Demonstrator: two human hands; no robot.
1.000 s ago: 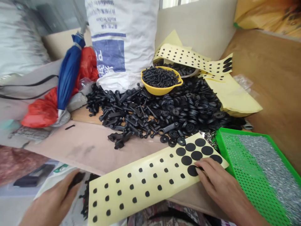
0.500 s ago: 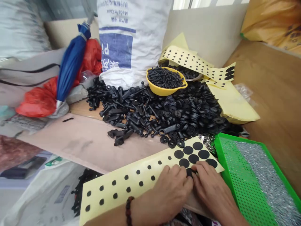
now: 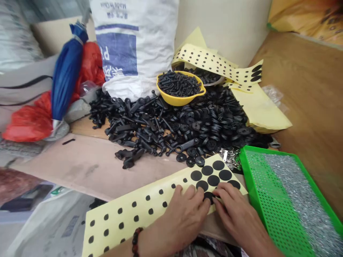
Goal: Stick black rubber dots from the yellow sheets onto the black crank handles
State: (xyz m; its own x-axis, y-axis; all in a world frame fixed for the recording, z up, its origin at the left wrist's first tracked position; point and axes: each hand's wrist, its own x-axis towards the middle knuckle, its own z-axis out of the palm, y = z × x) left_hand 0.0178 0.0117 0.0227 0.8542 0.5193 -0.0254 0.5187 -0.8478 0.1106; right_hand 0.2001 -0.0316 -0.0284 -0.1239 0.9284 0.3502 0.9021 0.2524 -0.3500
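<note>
Head | sticker sheet [image 3: 125, 221] angled up-right | left hand [image 3: 177, 225], right hand [image 3: 238, 214]: fingers [image 3: 221, 191] pinching black disc [image 3: 208, 196]

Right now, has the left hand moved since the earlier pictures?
Yes, rightward: the left hand now rests on the yellow sheet, much closer to the green tray than before.

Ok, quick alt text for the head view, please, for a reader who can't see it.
The left hand and right hand meet at a black disc on a yellow backing sheet. Beyond lies a heap of black plastic parts; to the right, a green perforated tray holds silvery bits.
</note>
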